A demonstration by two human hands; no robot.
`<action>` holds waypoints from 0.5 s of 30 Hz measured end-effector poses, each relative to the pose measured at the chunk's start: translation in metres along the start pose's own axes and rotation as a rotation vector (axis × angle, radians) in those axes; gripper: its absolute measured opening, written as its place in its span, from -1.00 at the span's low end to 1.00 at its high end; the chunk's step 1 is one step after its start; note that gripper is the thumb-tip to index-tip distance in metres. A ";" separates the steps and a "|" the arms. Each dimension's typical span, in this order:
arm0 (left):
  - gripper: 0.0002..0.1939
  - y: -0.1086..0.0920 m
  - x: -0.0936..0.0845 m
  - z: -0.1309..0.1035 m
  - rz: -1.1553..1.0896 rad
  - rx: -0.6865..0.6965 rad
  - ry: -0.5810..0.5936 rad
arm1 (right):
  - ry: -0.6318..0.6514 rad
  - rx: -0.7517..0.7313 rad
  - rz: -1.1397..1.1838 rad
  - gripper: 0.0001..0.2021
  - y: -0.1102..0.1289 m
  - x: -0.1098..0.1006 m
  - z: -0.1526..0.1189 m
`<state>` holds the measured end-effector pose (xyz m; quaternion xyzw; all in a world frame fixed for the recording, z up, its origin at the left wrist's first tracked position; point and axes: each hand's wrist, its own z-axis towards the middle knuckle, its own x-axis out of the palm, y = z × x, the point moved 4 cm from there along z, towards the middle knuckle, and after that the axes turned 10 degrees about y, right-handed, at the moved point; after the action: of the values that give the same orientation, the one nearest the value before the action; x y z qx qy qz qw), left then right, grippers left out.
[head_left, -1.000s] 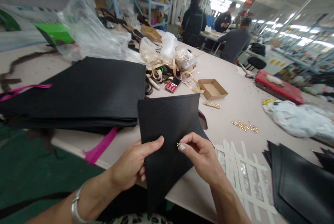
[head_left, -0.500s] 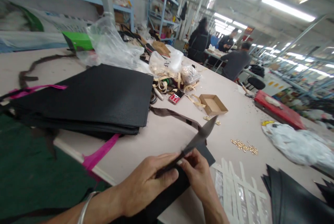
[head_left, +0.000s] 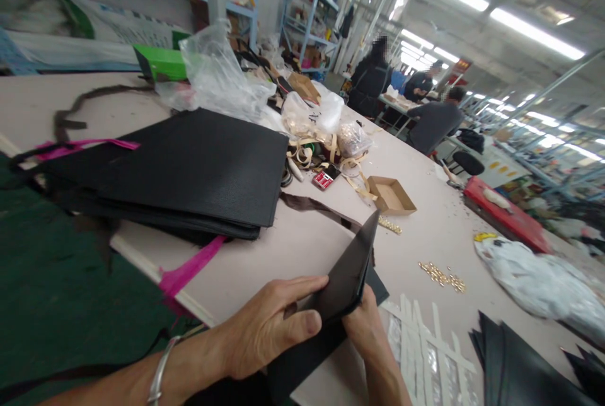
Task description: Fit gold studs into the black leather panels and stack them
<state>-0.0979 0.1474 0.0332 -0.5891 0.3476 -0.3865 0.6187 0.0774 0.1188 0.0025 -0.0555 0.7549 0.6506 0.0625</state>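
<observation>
A dark, flat leather-like piece (head_left: pixel 347 273) stands tilted between my hands, above black material at the table's front edge. My left hand (head_left: pixel 271 327), with a silver bangle at its wrist, rests its fingers on the left side of the piece, thumb apart from them. My right hand (head_left: pixel 366 327) grips its lower right edge; most of those fingertips are hidden behind it. On the left lies a stack of black sheets (head_left: pixel 203 173) with a pink strip (head_left: pixel 193 267) below. A brown strap (head_left: pixel 312 204) lies behind the piece. Small gold pieces (head_left: pixel 442 275) are scattered to the right.
An open cardboard box (head_left: pixel 391 195), plastic bags (head_left: pixel 222 78) and a red device (head_left: pixel 325 177) sit farther back. Pale strips (head_left: pixel 428 349) and black pieces (head_left: pixel 520 362) lie at the front right, near a white bag (head_left: pixel 534 273) and red case (head_left: pixel 505 214). Several people are beyond.
The dark piece has turned to show a broader face. My left thumb and fingers have spread, and my right hand has shifted down to its lower edge. The view has moved slightly.
</observation>
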 end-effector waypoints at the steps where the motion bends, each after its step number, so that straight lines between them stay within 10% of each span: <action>1: -0.30 0.001 0.000 0.000 -0.018 0.003 -0.005 | -0.001 -0.003 0.002 -0.75 0.002 0.000 0.000; 15: -0.59 0.012 -0.001 0.003 -0.150 -0.193 -0.164 | -0.023 -0.010 -0.109 -0.78 -0.001 0.001 0.000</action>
<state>-0.0949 0.1494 0.0212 -0.6999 0.2864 -0.3469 0.5547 0.0761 0.1191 0.0016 -0.0892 0.7466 0.6507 0.1060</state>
